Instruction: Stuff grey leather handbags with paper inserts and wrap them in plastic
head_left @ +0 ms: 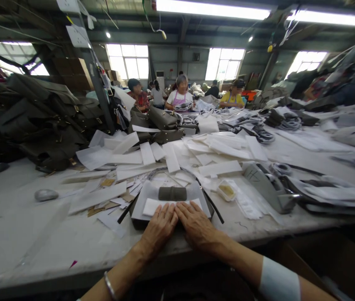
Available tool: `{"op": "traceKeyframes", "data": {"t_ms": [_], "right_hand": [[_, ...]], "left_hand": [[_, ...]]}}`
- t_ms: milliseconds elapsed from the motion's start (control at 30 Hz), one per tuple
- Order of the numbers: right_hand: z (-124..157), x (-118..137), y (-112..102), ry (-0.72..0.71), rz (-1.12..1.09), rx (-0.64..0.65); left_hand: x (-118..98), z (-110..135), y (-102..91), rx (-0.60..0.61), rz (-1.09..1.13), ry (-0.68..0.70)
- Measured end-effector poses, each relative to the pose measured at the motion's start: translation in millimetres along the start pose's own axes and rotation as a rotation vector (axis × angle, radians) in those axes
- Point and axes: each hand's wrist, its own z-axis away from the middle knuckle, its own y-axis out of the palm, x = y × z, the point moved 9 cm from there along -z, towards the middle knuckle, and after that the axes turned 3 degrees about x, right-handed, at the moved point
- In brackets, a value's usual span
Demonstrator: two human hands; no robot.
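Near the middle of the table's [70, 238] front edge, a white strip [152, 207] lies across a dark bag [138, 224], its long axis roughly parallel to that edge. The left hand [162, 223] and right hand [196, 221] meet at the strip's middle, so neither is clearly nearer; their fingers lie flat and extended, close together, pressing on it rather than visibly pinching; I cannot tell about the thumbs. Just past the fingertips, toward the table's far edge, a dark rolled piece [172, 193] runs alongside the strip
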Motion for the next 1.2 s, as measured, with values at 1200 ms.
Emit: {"op": "traceKeyframes", "data": {"t_ms": [1200], "right_hand": [[14,-249,-80,0.514,-0.08,-0.189]], "left_hand": [[6,1,-18.7,-0.161,0.126,-0.197]]}}
